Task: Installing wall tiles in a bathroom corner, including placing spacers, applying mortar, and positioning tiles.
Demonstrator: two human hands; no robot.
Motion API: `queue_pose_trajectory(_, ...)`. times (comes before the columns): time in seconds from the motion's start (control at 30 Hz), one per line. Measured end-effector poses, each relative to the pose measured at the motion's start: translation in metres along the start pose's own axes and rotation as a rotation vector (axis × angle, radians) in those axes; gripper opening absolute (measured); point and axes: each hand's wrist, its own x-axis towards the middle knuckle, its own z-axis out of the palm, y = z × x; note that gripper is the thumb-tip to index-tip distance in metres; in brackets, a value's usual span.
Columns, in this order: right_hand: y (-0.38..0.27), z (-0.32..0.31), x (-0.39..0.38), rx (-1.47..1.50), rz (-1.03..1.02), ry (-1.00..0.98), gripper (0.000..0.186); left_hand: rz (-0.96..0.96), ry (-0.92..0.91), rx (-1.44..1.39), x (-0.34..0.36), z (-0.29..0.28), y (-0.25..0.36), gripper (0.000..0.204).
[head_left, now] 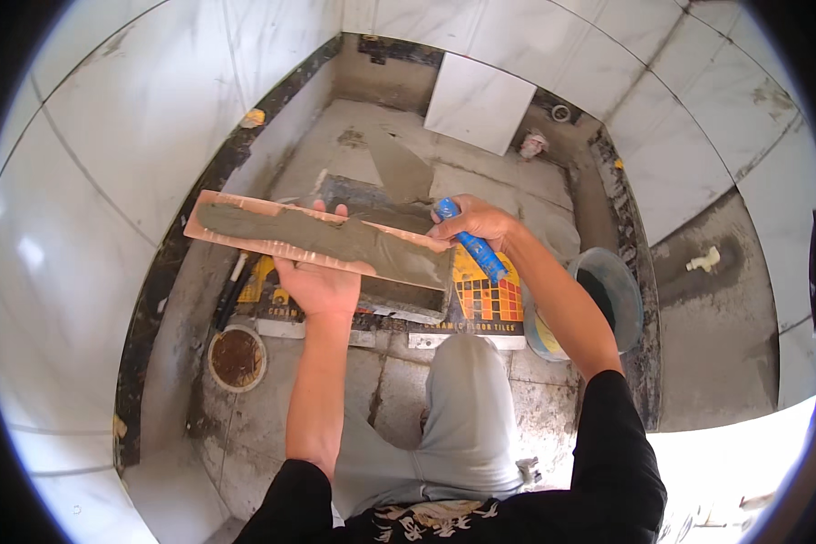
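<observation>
My left hand (320, 288) supports a long, narrow pinkish-tan tile strip (210, 236) from beneath, its fingertips showing above the far edge. Grey mortar (299, 228) is spread along the strip. My right hand (485, 222) grips the blue handle of a trowel (480, 252) at the strip's right end; the blade is mostly hidden by mortar and the hand. Below the strip is a dark, mortar-stained tray (399, 304), partly hidden, on printed tile cartons (485, 304).
A bucket (626, 304) stands right, a small round container (238, 358) lower left. A white tile (479, 100) leans at the back. Tiled walls surround me, with a pipe fitting (703, 260) on the right and a dark ledge (181, 227) along the left.
</observation>
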Motion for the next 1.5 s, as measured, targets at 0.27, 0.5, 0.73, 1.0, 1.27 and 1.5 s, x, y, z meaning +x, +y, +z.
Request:
queue_pose_trajectory(0.27,-0.034,-0.023,0.020,-0.202,-0.100,-0.160,0.028,-0.047,-0.190,-0.003,-0.042,0.036,0.026,0.060)
queue_pose_trajectory(0.5,-0.099,-0.059,0.066,-0.408,-0.101,-0.397,0.030,-0.277,-0.184,0.068,-0.087,0.043,0.026,0.077)
queue_pose_trajectory(0.73,-0.138,-0.068,0.098,-0.693,-0.157,-0.632,0.036,-0.449,-0.145,0.100,-0.111,0.087,-0.003,0.090)
queue_pose_trajectory(1.0,-0.193,-0.102,0.089,-0.820,-0.516,-0.271,0.034,-0.414,-0.210,0.090,-0.101,0.088,-0.028,0.105)
queue_pose_trajectory(1.27,-0.178,-0.106,-0.061,-0.830,-0.482,0.275,0.030,-0.285,-0.287,0.189,-0.036,0.103,-0.002,0.105)
queue_pose_trajectory(1.5,-0.154,-0.051,-0.114,-1.257,-0.659,0.263,0.033,-0.256,-0.444,0.003,0.002,0.068,0.009,0.080)
